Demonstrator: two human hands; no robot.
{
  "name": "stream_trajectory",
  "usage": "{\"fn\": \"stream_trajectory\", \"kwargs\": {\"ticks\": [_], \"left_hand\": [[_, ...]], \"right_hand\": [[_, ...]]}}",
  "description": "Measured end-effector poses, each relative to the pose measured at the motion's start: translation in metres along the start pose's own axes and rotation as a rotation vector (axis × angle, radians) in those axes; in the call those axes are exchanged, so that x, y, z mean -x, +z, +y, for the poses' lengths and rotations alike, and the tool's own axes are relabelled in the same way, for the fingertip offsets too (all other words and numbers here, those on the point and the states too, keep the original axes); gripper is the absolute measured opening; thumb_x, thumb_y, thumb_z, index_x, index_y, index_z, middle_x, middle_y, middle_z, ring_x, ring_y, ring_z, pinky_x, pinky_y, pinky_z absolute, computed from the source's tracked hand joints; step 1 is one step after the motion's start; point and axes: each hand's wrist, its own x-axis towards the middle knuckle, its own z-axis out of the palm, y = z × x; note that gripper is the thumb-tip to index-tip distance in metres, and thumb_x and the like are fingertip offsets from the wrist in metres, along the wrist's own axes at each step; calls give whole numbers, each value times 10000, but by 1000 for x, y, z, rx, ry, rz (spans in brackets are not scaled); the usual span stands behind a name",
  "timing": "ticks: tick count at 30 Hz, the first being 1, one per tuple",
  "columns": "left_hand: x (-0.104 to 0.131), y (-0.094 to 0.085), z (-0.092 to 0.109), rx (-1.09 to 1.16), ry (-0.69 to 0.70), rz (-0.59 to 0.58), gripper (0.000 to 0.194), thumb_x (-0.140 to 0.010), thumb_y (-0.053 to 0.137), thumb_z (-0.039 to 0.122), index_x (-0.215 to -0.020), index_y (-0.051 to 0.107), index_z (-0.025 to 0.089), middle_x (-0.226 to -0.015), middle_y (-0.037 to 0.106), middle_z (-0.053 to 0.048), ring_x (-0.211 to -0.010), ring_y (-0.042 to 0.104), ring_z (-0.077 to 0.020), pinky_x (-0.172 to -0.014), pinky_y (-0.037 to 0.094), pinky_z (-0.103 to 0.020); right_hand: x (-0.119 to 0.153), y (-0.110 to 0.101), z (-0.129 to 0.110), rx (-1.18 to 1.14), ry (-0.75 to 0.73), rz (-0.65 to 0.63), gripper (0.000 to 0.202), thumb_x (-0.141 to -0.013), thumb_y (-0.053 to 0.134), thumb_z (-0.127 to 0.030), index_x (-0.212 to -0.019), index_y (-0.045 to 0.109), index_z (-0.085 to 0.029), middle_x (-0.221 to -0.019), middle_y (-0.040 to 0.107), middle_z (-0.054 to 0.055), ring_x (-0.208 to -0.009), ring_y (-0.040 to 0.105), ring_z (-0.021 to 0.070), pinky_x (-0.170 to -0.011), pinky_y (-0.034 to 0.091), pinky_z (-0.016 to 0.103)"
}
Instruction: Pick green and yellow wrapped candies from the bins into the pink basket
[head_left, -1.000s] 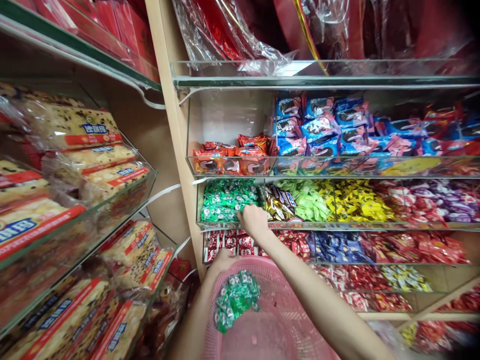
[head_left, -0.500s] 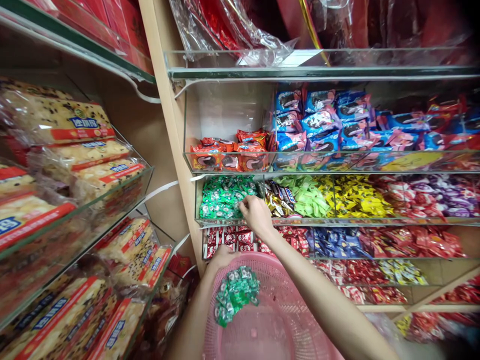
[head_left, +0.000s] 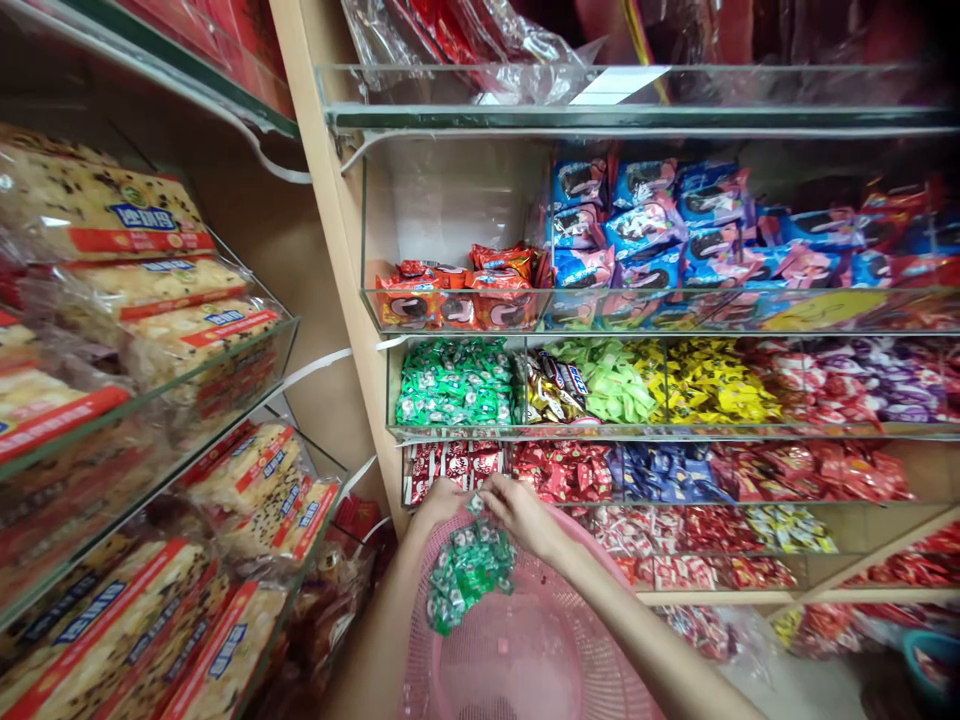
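Note:
My left hand is closed on the far rim of a pink plastic basket. Green wrapped candies lie in a heap against the basket's far left side. Over that rim, close beside the left hand, my right hand has its fingers pinched together. At its fingertips shows a green-wrapped candy, just above the heap. Behind, on the shelf, a glass compartment holds many more green candies. Brown-wrapped chocolate bars sit in the compartment to its right.
Light green and yellow candies fill the same shelf further right. Blue cookie packs stand above, behind a glass front. Large packaged puffed-rice cakes crowd the left shelves. A wooden upright divides the two units.
My right hand has moved down from the green candy compartment to the basket's rim, next to my left hand. The left hand stays on the basket. The view has shifted slightly.

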Motion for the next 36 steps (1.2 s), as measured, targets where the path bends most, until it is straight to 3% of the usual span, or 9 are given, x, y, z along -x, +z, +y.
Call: {"fn": "stream_trajectory", "kwargs": {"ticks": [2,6,13,16,21,28,36], "left_hand": [[-1,1,-2,-49,3,9,572,-499,635,665,-414,335,186,-459,228,60,-489,209,-61,-512,129,-259],[-2,1,-3,-96,-9,-21,606,-500,574,742,-425,330,193,-460,223,58,-484,195,-63,-516,103,-268],[-7,1,-7,-151,31,3,630,-513,537,769,-417,271,205,-465,182,58,-483,172,-61,-516,87,-274],[-9,1,-10,-156,48,11,626,-520,522,772,-418,279,204,-470,187,57,-482,178,-62,-508,91,-271],[-7,0,-9,-173,61,18,599,-554,529,736,-420,307,195,-470,207,54,-480,193,-63,-502,101,-270],[-7,1,-10,-90,38,22,573,-542,589,677,-424,314,189,-449,213,64,-467,193,-54,-498,99,-258],[-11,2,-14,-27,85,15,309,-604,601,402,-483,510,133,-507,374,32,-545,316,-90,-534,243,-251]], "right_hand": [[1,12,20,44,39,-52,184,-913,409,-221,-769,515,-178,-628,530,-18,-565,452,109,-549,322,211],[-2,30,48,113,88,-166,176,-881,412,-154,-769,548,-164,-667,545,-10,-603,445,106,-560,338,199],[-13,50,59,181,110,-247,191,-832,431,-80,-797,601,-158,-675,576,-6,-620,464,114,-580,343,212],[-14,53,55,221,128,-224,181,-831,444,-91,-801,611,-154,-743,610,25,-684,497,136,-624,345,233],[-7,55,49,292,154,-196,210,-885,422,-179,-987,605,-166,-946,647,77,-846,566,184,-682,356,255],[-2,45,38,395,203,-154,254,-935,370,-217,-1068,574,-146,-948,670,101,-841,610,194,-648,348,250],[-20,3,-28,410,22,-26,254,-951,385,-308,-917,617,-210,-758,682,39,-727,635,159,-605,320,216]]}}
